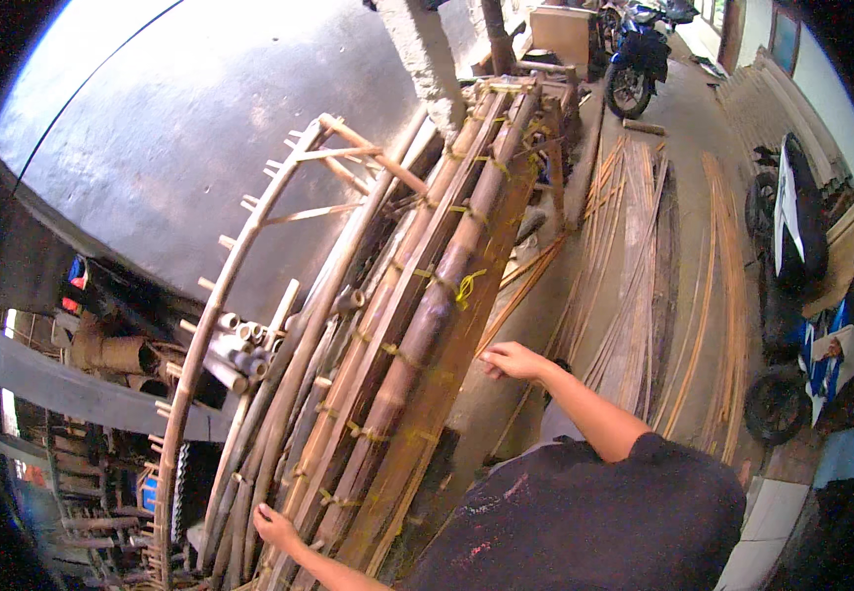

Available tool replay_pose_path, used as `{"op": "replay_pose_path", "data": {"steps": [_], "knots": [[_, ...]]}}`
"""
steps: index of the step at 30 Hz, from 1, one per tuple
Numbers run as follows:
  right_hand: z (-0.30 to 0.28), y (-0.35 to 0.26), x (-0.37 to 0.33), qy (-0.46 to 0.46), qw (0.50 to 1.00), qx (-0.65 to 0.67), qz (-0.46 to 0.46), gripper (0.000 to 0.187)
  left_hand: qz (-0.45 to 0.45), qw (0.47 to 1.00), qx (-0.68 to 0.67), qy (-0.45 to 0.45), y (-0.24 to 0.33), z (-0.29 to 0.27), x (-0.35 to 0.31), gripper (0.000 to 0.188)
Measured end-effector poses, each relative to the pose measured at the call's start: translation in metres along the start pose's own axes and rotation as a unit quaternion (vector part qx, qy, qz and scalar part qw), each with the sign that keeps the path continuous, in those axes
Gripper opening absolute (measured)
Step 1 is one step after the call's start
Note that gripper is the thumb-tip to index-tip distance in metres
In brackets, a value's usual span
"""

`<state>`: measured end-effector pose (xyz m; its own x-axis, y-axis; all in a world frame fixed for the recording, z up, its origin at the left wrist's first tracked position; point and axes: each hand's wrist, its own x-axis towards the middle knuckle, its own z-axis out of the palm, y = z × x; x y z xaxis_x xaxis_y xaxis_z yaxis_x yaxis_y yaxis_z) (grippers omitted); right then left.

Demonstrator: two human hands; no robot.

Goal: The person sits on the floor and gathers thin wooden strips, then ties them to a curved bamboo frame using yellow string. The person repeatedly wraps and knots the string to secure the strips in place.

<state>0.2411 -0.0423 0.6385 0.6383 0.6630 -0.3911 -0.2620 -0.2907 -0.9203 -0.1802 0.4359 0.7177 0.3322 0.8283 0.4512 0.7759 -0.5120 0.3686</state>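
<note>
In front of me stands a long frame of bamboo poles (476, 222) and brown wooden beams (380, 345), tied at intervals with yellow-green cord. A loose tuft of this yellow cord (465, 288) sticks up from the thick pole. At the frame's near left end is my left hand (277, 529), fingers curled in beside the poles; whatever they grip is hidden. My right hand (512, 361) hovers off the frame's right side, its fingers pinched together near the ends of thin orange-brown bamboo strips (520, 281). Whether it holds one cannot be made out.
A bamboo ladder-like piece with pegs (239, 241) leans at the left against a grey wall (180, 148). Long split bamboo strips (708, 295) lie across the floor at right. Motorbikes stand at the far end (634, 64) and right side (791, 212). A concrete post (422, 59) rises behind.
</note>
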Motion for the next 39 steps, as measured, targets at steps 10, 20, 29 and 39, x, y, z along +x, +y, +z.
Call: {"op": "replay_pose_path", "data": {"steps": [10, 20, 29, 39], "knots": [[-0.214, 0.038, -0.028, 0.109, 0.994, -0.013, 0.000, 0.038, 0.188, 0.945, -0.212, -0.165, 0.519, 0.198, 0.010, 0.043], [-0.375, 0.011, 0.006, 0.218, 0.969, 0.115, 0.015, 0.033, 0.290, 0.870, -0.228, -0.327, 0.868, 0.321, -0.014, 0.048], [-0.467, 0.002, 0.086, 0.141, 0.984, 0.066, 0.082, 0.035, 0.287, 0.883, -0.125, -0.350, 0.951, 0.450, 0.004, 0.025], [-0.557, -0.093, 0.220, 0.027, 0.999, -0.039, 0.020, 0.031, 0.254, 0.876, -0.157, -0.378, 0.990, 0.440, 0.001, 0.020]]}}
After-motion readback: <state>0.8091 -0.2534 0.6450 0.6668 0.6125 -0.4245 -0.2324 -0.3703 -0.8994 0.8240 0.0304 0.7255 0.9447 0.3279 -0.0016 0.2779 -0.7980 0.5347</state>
